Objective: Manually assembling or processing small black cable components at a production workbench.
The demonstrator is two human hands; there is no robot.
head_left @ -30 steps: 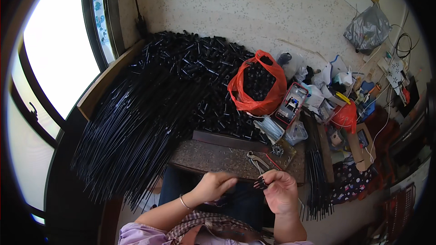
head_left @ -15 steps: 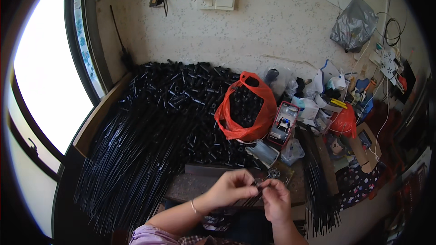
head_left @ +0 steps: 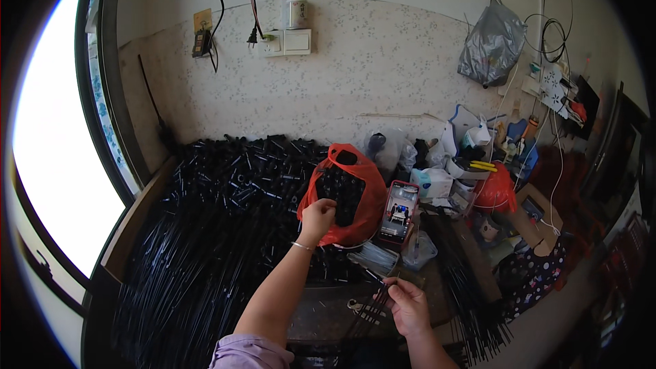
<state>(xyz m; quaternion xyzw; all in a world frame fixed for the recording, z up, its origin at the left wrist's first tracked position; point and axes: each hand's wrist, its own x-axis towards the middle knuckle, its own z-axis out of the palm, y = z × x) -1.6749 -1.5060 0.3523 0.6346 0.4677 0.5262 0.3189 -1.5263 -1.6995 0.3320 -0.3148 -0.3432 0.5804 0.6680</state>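
My left hand (head_left: pixel 319 217) is stretched forward to the near left rim of a red plastic bag (head_left: pixel 372 222). Its fingers are curled together, and what they hold, if anything, is hidden. Inside the bag lie many small black parts (head_left: pixel 339 195). Lower down, over the front of the workbench, my right hand (head_left: pixel 408 304) pinches several thin black rods (head_left: pixel 372 311) between thumb and fingers. A short black tube with a shiny band (head_left: pixel 374 276) sticks out above that pinch, pointing up and left.
Black tubular parts (head_left: pixel 239 171) are heaped behind; long black rods (head_left: pixel 178 273) fan out at left, with more rods (head_left: pixel 471 301) at right. A phone (head_left: pixel 398 212) stands beside the bag, near a clear plastic bag (head_left: pixel 418 251) and yellow-handled pliers (head_left: pixel 482 165).
My left hand has left my right hand and moved forward to the red bag. The right hand keeps the rods, slightly lower. The view has tilted up and shifted right.
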